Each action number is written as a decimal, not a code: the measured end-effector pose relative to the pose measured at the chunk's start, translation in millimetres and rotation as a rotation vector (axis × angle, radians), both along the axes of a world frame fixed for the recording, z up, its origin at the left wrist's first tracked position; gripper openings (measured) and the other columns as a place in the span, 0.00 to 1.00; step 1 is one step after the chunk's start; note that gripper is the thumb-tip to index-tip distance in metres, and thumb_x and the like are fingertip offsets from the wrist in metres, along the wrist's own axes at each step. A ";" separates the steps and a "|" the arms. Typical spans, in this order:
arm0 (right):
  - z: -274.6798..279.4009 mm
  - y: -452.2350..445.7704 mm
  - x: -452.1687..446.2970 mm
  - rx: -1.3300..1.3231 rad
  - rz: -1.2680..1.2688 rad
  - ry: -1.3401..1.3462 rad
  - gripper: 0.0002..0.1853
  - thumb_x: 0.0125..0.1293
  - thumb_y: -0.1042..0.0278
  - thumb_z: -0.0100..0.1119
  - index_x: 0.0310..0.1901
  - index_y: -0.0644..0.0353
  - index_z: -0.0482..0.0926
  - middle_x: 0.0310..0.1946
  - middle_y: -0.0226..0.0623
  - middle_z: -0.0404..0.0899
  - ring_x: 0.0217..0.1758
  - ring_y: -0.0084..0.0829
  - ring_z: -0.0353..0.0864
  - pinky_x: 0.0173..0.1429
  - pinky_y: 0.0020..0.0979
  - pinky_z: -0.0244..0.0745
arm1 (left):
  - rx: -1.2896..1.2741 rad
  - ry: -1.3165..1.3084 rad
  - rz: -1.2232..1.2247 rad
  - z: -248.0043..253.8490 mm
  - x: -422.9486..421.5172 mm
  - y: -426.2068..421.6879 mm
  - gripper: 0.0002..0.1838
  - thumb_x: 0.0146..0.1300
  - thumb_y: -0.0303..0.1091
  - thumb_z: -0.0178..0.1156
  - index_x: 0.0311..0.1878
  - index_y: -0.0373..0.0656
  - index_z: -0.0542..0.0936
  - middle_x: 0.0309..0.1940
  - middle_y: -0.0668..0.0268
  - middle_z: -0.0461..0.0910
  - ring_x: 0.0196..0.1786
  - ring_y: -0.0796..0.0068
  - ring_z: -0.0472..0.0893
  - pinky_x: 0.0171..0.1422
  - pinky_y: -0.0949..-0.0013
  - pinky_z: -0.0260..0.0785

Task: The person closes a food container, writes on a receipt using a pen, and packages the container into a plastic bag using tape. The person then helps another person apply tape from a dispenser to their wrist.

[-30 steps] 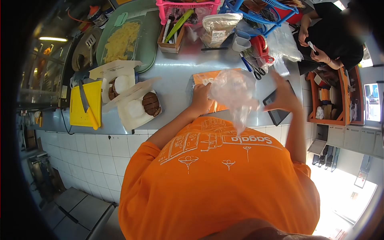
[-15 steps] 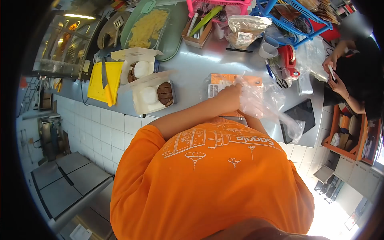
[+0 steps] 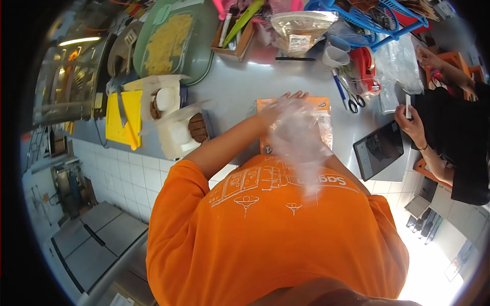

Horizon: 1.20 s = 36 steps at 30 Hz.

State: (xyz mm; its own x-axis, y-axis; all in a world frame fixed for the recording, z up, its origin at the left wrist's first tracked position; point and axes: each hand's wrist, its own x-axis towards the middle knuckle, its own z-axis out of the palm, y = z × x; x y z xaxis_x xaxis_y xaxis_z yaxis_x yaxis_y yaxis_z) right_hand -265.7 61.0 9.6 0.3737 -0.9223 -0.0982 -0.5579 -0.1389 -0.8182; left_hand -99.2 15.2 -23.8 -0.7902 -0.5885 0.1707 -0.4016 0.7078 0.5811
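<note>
My left hand (image 3: 279, 109) reaches in from the left over a flat orange printed package (image 3: 321, 103) on the metal counter. Its fingertips are stretched out near the package's far edge. A clear plastic bag (image 3: 298, 135), smeared by motion, covers part of that hand and hangs toward my orange shirt. My right forearm (image 3: 334, 166) comes up from the right, below the package. The bag hides my right hand, so its fingers do not show.
On the left are two open boxes of cakes (image 3: 176, 135) and a knife (image 3: 122, 109) on a yellow cutting board (image 3: 115, 130). At the right lie scissors (image 3: 356, 103), a red tape dispenser (image 3: 363, 71) and a tablet (image 3: 378, 150). Another person's hand (image 3: 414, 130) holds a white object beside the tablet.
My left hand's fingers have gone from closed at the bag to stretched out. The bag has swung left and toward my shirt. The other person's hand has come nearer the tablet.
</note>
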 end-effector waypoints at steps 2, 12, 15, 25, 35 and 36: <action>9.1 -3.6 5.6 -0.023 0.056 -0.015 0.16 0.57 0.67 0.56 0.49 0.54 0.77 0.47 0.44 0.77 0.54 0.43 0.73 0.60 0.45 0.64 | -0.265 -0.021 -0.107 -4.3 -11.4 -1.3 0.39 0.58 0.52 0.59 0.67 0.38 0.64 0.69 0.48 0.60 0.71 0.51 0.60 0.73 0.55 0.54; 30.8 -17.2 6.7 -0.615 0.157 0.526 0.39 0.46 0.47 0.66 0.62 0.50 0.69 0.65 0.44 0.60 0.64 0.48 0.60 0.66 0.59 0.47 | -0.346 0.096 -0.185 -5.3 -10.8 24.5 0.30 0.61 0.49 0.55 0.61 0.39 0.70 0.58 0.50 0.69 0.60 0.52 0.70 0.61 0.56 0.64; 53.4 -11.9 -22.1 -0.381 0.016 0.438 0.38 0.48 0.60 0.67 0.64 0.49 0.66 0.65 0.43 0.60 0.67 0.47 0.59 0.71 0.59 0.42 | -0.344 0.143 -0.123 4.4 -11.1 22.2 0.27 0.62 0.48 0.54 0.59 0.40 0.71 0.55 0.50 0.72 0.57 0.53 0.73 0.57 0.57 0.66; 52.9 61.5 -85.9 -0.844 -0.326 0.260 0.51 0.40 0.36 0.74 0.65 0.50 0.63 0.68 0.50 0.54 0.72 0.52 0.50 0.71 0.58 0.40 | -0.186 0.041 0.147 123.4 -35.8 -61.7 0.22 0.66 0.46 0.48 0.53 0.38 0.75 0.43 0.45 0.79 0.44 0.51 0.81 0.46 0.57 0.73; 144.5 -8.3 -89.1 -0.819 -0.572 -1.005 0.33 0.58 0.55 0.63 0.61 0.54 0.59 0.55 0.51 0.58 0.58 0.46 0.61 0.60 0.48 0.56 | -0.405 -0.724 -0.153 339.5 -169.9 -19.4 0.19 0.63 0.41 0.53 0.45 0.32 0.76 0.39 0.46 0.80 0.45 0.48 0.81 0.52 0.53 0.69; 151.0 -6.7 -78.9 -0.588 -0.342 -1.467 0.29 0.60 0.56 0.60 0.59 0.55 0.61 0.51 0.50 0.61 0.54 0.44 0.64 0.57 0.47 0.59 | -0.474 -0.757 -0.220 334.2 -177.2 -20.6 0.19 0.62 0.41 0.54 0.45 0.33 0.77 0.38 0.47 0.80 0.43 0.49 0.81 0.50 0.53 0.70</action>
State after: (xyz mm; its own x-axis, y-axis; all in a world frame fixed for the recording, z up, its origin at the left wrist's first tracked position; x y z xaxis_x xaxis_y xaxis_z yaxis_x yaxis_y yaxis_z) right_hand -344.7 54.3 160.5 -0.3975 -0.7569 0.5188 0.5471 -0.6493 -0.5283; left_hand -276.4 -5.4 310.4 -0.8754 -0.4122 -0.2526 -0.3845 0.9104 -0.1529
